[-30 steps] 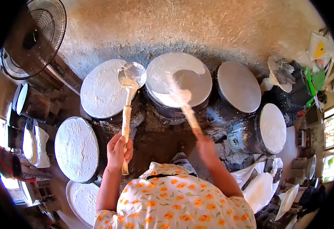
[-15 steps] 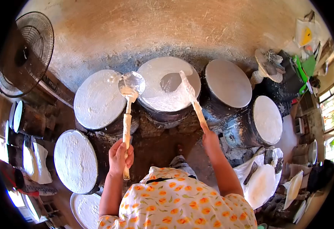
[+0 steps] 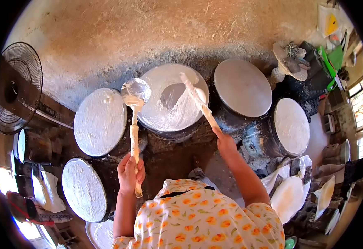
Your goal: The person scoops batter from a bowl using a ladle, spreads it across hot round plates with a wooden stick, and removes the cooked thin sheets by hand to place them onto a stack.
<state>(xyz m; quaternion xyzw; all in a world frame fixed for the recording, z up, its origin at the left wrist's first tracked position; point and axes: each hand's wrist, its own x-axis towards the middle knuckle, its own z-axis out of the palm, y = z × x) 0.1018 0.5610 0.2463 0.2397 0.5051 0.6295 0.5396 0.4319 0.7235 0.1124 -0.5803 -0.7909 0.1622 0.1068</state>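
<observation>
1. Left hand [image 3: 131, 173] has its fingers and thumb wrapped round the handle of a ladle [image 3: 134, 135], pretty low down. Ladle's standing out in front, bowl end away from the body, shiny metal with pale smears.
2. Right hand [image 3: 227, 145] is curled round the end of a batter-smeared wooden stick [image 3: 206, 112], no gap to speak of. I can't really make out the individual fingers.
3. The stick's far end is over the right side of the middle pan [image 3: 171, 94]. Can't tell if it's touching the batter [image 3: 150, 114] there. That white stuff rings a darker patch.
4. Ladle bowl sits between the middle pan and the upper-left pan [image 3: 98, 124], as seen from above.
5. Just right of the middle one there's a smooth, pale-topped drum [image 3: 242, 88]. Big fan [image 3: 15, 79] way off left.
</observation>
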